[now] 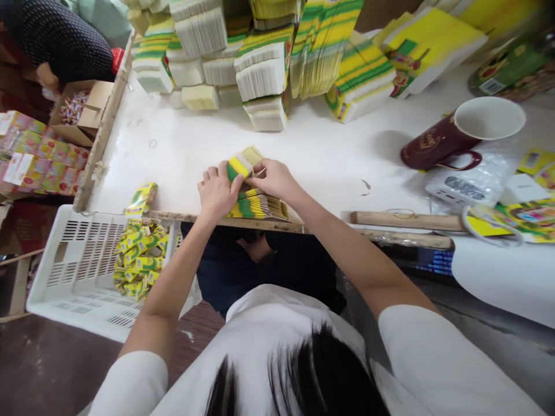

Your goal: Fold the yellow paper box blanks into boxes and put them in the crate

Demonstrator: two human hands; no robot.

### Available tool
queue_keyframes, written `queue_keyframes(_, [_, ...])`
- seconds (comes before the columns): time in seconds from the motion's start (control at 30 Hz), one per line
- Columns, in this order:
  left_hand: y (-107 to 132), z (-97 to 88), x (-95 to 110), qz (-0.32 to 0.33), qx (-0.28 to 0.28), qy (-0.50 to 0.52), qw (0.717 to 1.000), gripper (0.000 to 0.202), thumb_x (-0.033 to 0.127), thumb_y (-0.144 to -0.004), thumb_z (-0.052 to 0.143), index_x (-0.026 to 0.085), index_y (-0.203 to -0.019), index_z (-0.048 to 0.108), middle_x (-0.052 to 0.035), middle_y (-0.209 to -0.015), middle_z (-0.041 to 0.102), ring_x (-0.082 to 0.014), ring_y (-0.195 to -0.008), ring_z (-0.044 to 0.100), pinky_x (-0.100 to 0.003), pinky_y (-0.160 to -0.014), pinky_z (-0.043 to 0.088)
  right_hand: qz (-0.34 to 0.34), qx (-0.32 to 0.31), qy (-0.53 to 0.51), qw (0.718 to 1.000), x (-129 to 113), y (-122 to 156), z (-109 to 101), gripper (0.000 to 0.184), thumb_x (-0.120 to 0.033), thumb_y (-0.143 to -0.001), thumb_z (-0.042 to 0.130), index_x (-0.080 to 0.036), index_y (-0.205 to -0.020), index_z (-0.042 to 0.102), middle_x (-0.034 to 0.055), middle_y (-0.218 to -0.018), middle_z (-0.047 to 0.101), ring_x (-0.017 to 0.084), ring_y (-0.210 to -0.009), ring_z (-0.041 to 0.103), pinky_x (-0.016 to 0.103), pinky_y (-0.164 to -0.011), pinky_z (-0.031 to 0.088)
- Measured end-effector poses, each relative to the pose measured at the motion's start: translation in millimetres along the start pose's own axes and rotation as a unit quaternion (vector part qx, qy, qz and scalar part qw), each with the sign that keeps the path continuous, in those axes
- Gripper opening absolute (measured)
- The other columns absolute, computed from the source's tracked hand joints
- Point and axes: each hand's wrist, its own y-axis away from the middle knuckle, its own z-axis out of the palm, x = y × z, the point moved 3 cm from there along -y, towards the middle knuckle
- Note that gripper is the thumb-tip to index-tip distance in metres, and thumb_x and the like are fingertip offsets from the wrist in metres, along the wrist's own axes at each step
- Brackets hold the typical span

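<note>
A small yellow, green and white carton (240, 166) with a pale flap raised at its far end is held between my two hands, above the table's front edge. My left hand (220, 189) grips its left side, thumb on the near face and fingers curled behind. At the flap end, the fingertips of my right hand (275, 178) pinch the carton's right side. Just below my hands, a stack of flat folded cartons (260, 206) lies along the table edge, partly covered by them. A finished-looking yellow-green box (142, 198) lies at the table's left front corner.
Bundles of flat cartons (262, 81) line the back of the white table (182, 153). A maroon mug (437, 141) stands at right near a plastic-wrapped item. A white crate (82, 266) with several small boxes (141, 254) sits below left. Another person (69, 40) is at upper left.
</note>
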Motion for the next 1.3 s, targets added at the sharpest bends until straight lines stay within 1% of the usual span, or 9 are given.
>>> queue_keyframes(0.1, [-0.6,-0.5,-1.1,-0.005,0.004,0.013,1.000,0.058,0.051,-0.099,0.031,0.019,-0.146,0.042,-0.0184,-0.132,0.056,-0.0358,-0.123,0.051,-0.050,-0.100,0.044,-0.052,0.002,0.087,0.995,-6.1,-4.0,-15.8,0.021,-0.012,-0.071,0.069,-0.015,-0.091,0.077,0.0060,-0.090,0.079,0.023,-0.087,0.073,0.035,-0.084,0.055])
queue_keyframes(0.23, [-1.0,-1.6,-1.7,-0.015,0.001,0.025,1.000,0.057,0.052,-0.098,0.033,0.021,-0.144,0.044,-0.0179,-0.133,0.056,-0.0357,-0.124,0.050,-0.050,-0.101,0.044,-0.133,-0.023,0.123,0.983,-5.4,0.7,-38.1,0.035,-0.003,-0.070,0.056,-0.016,-0.092,0.080,0.0029,-0.089,0.079,0.019,-0.083,0.073,0.029,-0.081,0.053])
queue_keyframes(0.37, [-0.6,-1.5,-1.9,-0.012,-0.009,0.029,0.999,0.056,0.054,-0.097,0.034,0.023,-0.142,0.046,-0.0172,-0.134,0.056,-0.0349,-0.125,0.049,-0.048,-0.101,0.043,-0.146,-0.230,0.073,0.959,5.0,21.3,-49.4,0.026,-0.010,-0.072,0.063,-0.020,-0.087,0.081,-0.0003,-0.083,0.080,0.016,-0.077,0.072,0.025,-0.074,0.052])
queue_keyframes(0.43, [-0.2,-1.2,-1.9,-0.010,-0.010,0.027,1.000,0.057,0.055,-0.097,0.034,0.024,-0.142,0.046,-0.0171,-0.133,0.056,-0.0346,-0.125,0.049,-0.048,-0.101,0.044,-0.144,-0.283,0.050,0.947,9.2,30.9,-51.4,0.020,-0.016,-0.074,0.066,-0.023,-0.085,0.081,-0.0018,-0.082,0.080,0.016,-0.077,0.072,0.025,-0.073,0.052])
queue_keyframes(0.57, [0.8,-0.3,-1.3,-0.006,-0.008,0.023,1.000,0.057,0.056,-0.097,0.032,0.024,-0.142,0.046,-0.0167,-0.133,0.055,-0.0344,-0.125,0.049,-0.048,-0.101,0.043,-0.161,-0.089,0.043,0.982,12.7,30.4,-54.0,0.021,-0.021,-0.082,0.063,-0.020,-0.094,0.080,0.0013,-0.086,0.078,0.017,-0.074,0.068,0.029,-0.075,0.050])
queue_keyframes(0.67, [1.5,-0.1,-0.7,-0.007,-0.011,0.023,1.000,0.056,0.056,-0.097,0.032,0.025,-0.142,0.046,-0.0161,-0.133,0.055,-0.0340,-0.125,0.048,-0.048,-0.101,0.043,-0.182,0.019,0.097,0.978,13.7,26.0,-47.1,0.030,-0.019,-0.086,0.059,-0.021,-0.111,0.075,0.0055,-0.103,0.073,0.017,-0.077,0.065,0.032,-0.080,0.050])
queue_keyframes(0.83, [2.9,-0.3,-0.3,-0.005,-0.011,0.026,1.000,0.056,0.056,-0.097,0.032,0.025,-0.142,0.045,-0.0167,-0.134,0.055,-0.0348,-0.126,0.048,-0.048,-0.102,0.042,-0.194,0.041,0.193,0.961,16.6,25.5,-36.8,0.025,-0.022,-0.094,0.049,-0.020,-0.100,0.074,0.0106,-0.106,0.065,0.023,-0.093,0.061,0.035,-0.081,0.047])
queue_keyframes(0.97, [3.6,0.1,-0.6,0.000,-0.007,0.028,1.000,0.058,0.058,-0.096,0.033,0.024,-0.142,0.045,-0.0164,-0.135,0.054,-0.0348,-0.127,0.047,-0.048,-0.102,0.043,-0.215,0.037,0.220,0.951,13.4,21.6,-36.2,0.016,-0.024,-0.091,0.055,-0.019,-0.089,0.071,0.0111,-0.103,0.065,0.025,-0.098,0.060,0.035,-0.084,0.046])
queue_keyframes(1.3, [2.8,1.0,-0.6,0.002,-0.012,0.026,1.000,0.061,0.062,-0.096,0.032,0.024,-0.143,0.044,-0.0165,-0.135,0.054,-0.0351,-0.128,0.047,-0.048,-0.102,0.042,-0.193,0.032,0.287,0.938,3.1,-4.7,-30.1,0.018,-0.026,-0.083,0.059,-0.018,-0.094,0.071,0.0079,-0.088,0.074,0.026,-0.081,0.064,0.035,-0.069,0.039])
